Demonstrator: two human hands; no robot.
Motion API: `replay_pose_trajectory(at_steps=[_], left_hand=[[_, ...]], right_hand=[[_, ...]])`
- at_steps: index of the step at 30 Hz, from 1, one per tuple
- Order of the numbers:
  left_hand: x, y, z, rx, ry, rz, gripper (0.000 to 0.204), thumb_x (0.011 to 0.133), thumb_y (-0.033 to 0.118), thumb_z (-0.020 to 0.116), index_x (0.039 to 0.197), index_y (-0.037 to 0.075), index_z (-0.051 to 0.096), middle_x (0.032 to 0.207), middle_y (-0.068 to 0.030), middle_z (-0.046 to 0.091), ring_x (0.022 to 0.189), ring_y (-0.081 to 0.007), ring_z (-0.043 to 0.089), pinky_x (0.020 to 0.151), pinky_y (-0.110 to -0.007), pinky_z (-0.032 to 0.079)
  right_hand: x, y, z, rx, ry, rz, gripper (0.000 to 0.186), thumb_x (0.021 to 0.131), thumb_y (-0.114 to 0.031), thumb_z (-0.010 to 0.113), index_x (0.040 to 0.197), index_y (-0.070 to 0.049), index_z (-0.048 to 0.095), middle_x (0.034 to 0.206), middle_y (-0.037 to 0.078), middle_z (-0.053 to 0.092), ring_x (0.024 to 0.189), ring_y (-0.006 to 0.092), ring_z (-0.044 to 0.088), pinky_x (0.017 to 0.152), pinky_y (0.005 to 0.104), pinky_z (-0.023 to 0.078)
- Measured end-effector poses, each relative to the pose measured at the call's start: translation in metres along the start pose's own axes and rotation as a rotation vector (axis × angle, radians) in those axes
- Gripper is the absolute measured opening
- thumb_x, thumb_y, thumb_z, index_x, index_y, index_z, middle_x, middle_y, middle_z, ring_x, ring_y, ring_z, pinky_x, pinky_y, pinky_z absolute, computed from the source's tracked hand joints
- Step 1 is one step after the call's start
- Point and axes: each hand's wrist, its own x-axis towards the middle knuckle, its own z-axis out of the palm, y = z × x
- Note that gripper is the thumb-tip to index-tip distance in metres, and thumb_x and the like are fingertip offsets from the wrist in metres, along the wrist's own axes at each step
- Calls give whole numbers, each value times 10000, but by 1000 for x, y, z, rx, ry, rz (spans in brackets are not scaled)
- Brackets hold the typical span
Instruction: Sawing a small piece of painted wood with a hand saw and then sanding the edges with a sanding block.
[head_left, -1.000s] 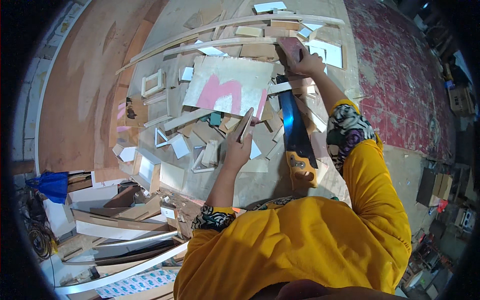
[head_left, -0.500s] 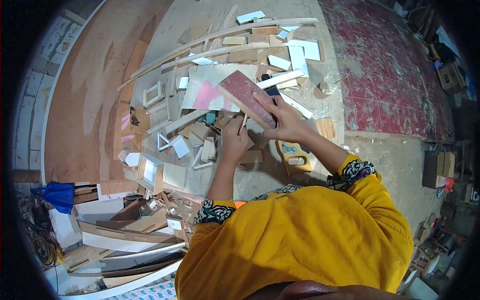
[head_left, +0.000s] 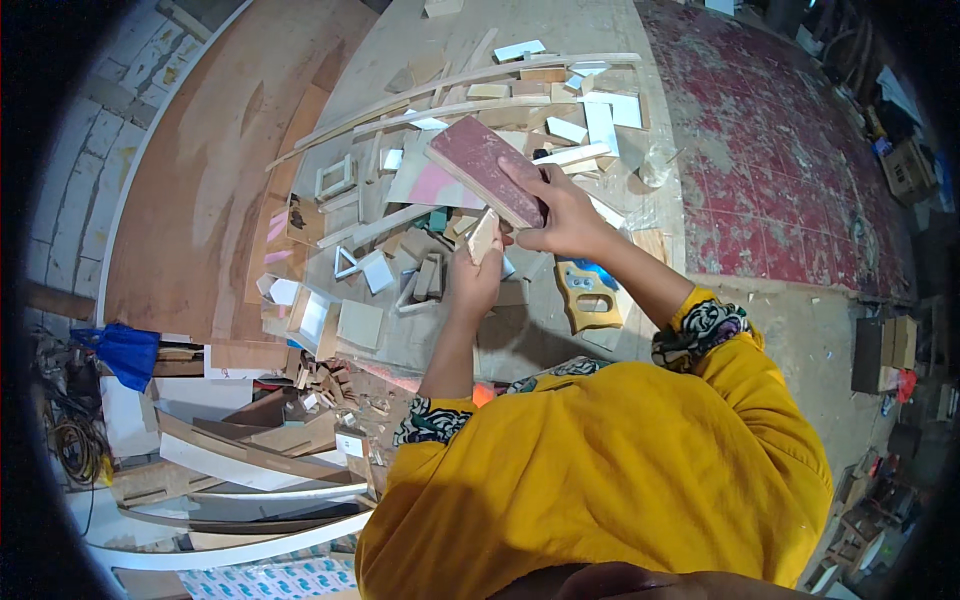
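Fingers of the right hand (head_left: 565,215) grasp a reddish board (head_left: 487,170), its long axis running up-left from them. Just below, the left hand (head_left: 477,277) pinches a small wood piece (head_left: 483,236), almost touching the board.

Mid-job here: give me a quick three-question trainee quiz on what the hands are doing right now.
1. True or false: the right hand grips a reddish-brown board.
2. What does the left hand hold? A) a small pale wood piece B) a hammer C) a blue cloth
3. Fill in: the saw handle lying below the right hand is ____ in colour.

Key: 1 true; 2 A; 3 yellow.
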Motion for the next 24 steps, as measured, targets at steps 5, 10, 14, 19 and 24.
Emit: replay_pose_trajectory(at_steps=[5,10,14,19,24], left_hand=[[-13,18,23,-467,198,94,217,860,86,522,1042,-20,571,961,-72,621,841,-130,585,747,-292,472],[-24,28,31,-102,117,206,218,833,79,536,1027,-14,577,935,-86,629,872,-168,601,772,-316,478],[-26,29,26,-50,97,283,176,820,56,510,953,-12,602,894,-83,636,841,-174,609,767,-317,478],[-21,57,42,-941,251,-178,187,860,104,523,969,-29,598,880,-55,628,860,-170,602,780,-311,472],[-18,13,19,-307,-52,165,375,855,84,558,1200,-31,469,1042,-145,618,912,-197,611,803,-333,497]], right_hand=[[-23,-25,20,-102,107,-314,840,645,-429,745,1379,-194,410,1098,234,473,967,359,548,795,376,466],[-29,-21,21,-13,120,-129,793,683,-454,703,1376,-196,417,1109,250,467,967,387,538,823,394,452],[-24,-21,8,-43,85,-117,766,707,-412,690,1384,-196,404,1136,240,467,963,373,554,812,378,464],[-40,-31,17,-167,129,-339,774,685,-399,694,1380,-214,409,1127,237,476,943,375,561,814,396,460],[-16,-2,-10,-40,59,122,780,706,-425,680,1398,-211,390,1046,220,510,985,343,522,898,368,393]])
